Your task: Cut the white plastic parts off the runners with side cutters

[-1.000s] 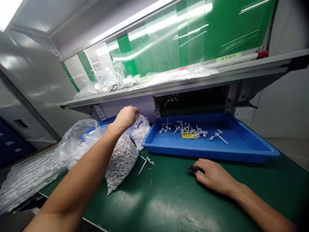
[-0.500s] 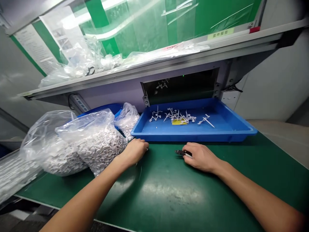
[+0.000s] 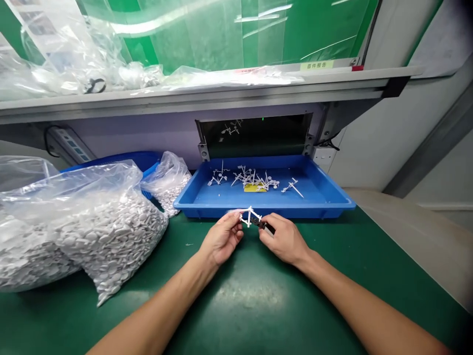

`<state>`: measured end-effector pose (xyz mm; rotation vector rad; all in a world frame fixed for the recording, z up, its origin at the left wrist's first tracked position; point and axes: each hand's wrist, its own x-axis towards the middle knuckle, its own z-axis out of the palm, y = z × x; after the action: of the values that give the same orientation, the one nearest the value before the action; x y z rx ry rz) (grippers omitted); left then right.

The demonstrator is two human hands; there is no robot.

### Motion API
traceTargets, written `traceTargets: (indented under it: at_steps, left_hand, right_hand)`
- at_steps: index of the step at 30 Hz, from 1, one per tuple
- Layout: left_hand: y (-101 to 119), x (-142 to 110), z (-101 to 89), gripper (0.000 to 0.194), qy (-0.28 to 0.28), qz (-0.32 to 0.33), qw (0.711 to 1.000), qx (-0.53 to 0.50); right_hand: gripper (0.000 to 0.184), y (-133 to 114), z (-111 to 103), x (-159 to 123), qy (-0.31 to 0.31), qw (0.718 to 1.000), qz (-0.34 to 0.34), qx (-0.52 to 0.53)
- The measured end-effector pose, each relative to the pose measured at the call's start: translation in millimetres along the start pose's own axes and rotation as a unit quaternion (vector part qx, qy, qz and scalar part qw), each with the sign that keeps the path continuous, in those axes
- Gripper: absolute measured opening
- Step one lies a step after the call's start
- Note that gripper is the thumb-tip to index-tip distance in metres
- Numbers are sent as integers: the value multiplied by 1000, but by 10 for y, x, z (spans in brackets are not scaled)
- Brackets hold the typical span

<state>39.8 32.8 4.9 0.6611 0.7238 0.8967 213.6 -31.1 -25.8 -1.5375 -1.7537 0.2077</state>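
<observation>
Now pinching sprue [image 3: 249,216] between nearly closed fingertips of left grip [image 3: 223,237], lifted off tabletop [image 3: 244,305] beside bag [image 3: 118,246] since a second ago. Wrapped around cutters [image 3: 269,228] with right grip [image 3: 286,240], brought in from well apart, holding their nose by sprue, between both grips, just short of tray [image 3: 207,212].

- Bright, cool white light over most of the scene; the lamp itself is out of view.
- Long white glare streaks cross the clear plastic sheet [image 3: 207,29] over the green board.
- A soft, hazy reflection lies mid-way along the smooth dark green worktop [image 3: 247,301], well in from its right edge.
- Deep gloom fills the black rectangular opening [image 3: 258,138]; a dark shadow runs beneath the shallow blue plastic tray [image 3: 314,213].
- Wide-angle stretching toward the sides; the right corners darken.
- The thin white branched plastic piece [image 3: 249,217] shows pale, its tips slightly soft.
</observation>
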Motion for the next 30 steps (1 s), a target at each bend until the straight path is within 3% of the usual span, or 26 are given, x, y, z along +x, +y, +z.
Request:
traceTargets:
  at_steps: [9, 30]
  left_hand:
    - [-143, -128, 4, 9, 6, 8, 1000, -17]
    - [-147, -201, 24, 14, -6, 20, 1000, 6]
  right_hand:
    - [14, -79, 2, -30, 7, 998, -38, -56]
    - [14, -97, -26, -41, 17, 996, -52, -72]
